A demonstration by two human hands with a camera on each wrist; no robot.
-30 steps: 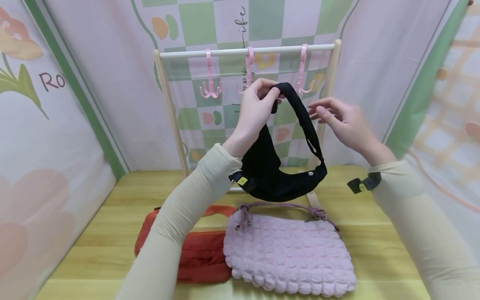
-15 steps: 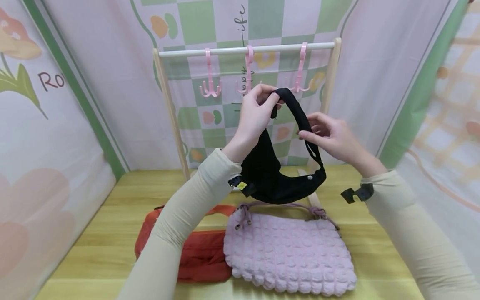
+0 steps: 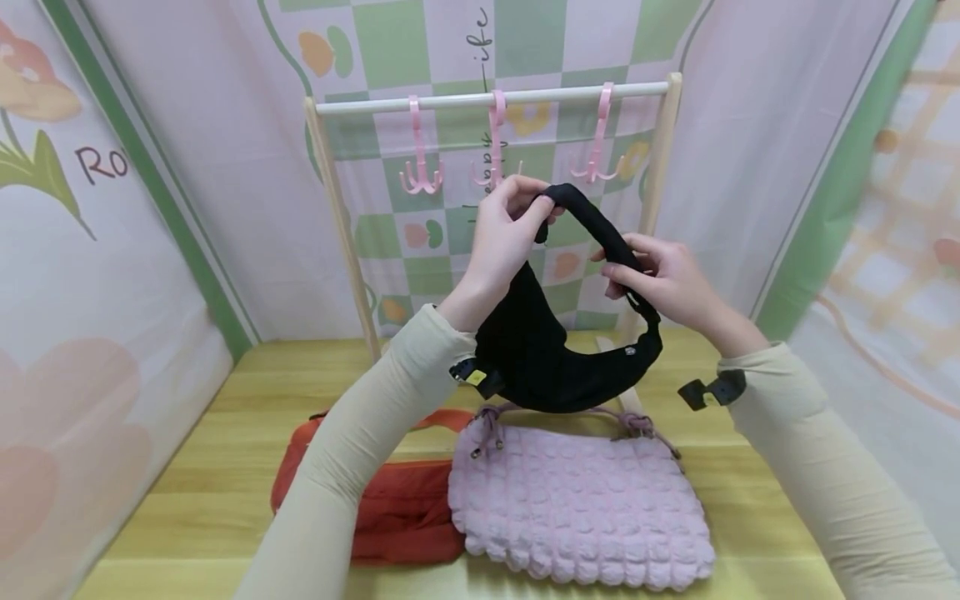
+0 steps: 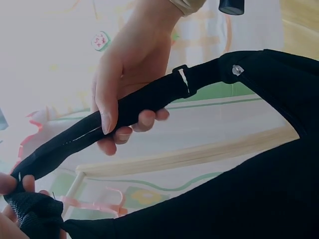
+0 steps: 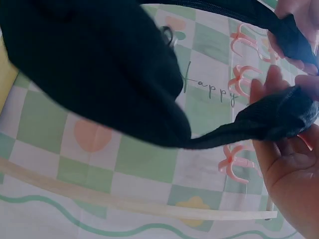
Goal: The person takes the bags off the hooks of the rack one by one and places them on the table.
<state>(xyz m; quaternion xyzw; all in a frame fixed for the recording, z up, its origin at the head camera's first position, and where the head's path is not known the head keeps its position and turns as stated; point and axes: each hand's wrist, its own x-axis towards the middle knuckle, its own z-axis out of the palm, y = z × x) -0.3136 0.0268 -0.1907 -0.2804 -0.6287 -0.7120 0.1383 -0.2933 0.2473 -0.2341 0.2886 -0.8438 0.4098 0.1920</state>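
Observation:
A black shoulder bag (image 3: 551,371) hangs in the air by its strap in the head view, its body sagging below both hands. My left hand (image 3: 504,246) pinches the top of the strap (image 3: 588,215) between thumb and fingers. Lower on the strap's right side, my right hand (image 3: 663,279) grips it, thumb on the near face and fingertips behind. The left wrist view shows that right hand (image 4: 137,64) around the strap, beside a slider buckle (image 4: 184,82). Bunched strap fabric (image 5: 279,112) lies across the left hand (image 5: 294,172) in the right wrist view.
Behind the bag stands a rack with a white rail (image 3: 450,102) and wooden posts, carrying three pink hooks (image 3: 420,167). A pink puffy bag (image 3: 581,508) and a red bag (image 3: 408,512) lie side by side on the wooden table (image 3: 202,467). Printed cloth (image 3: 536,42) encloses the space.
My right hand has come in leftward and downward from beside the strap and now grips it. The left hand has lowered slightly, still pinching the strap, and the strap's right side has shifted outward.

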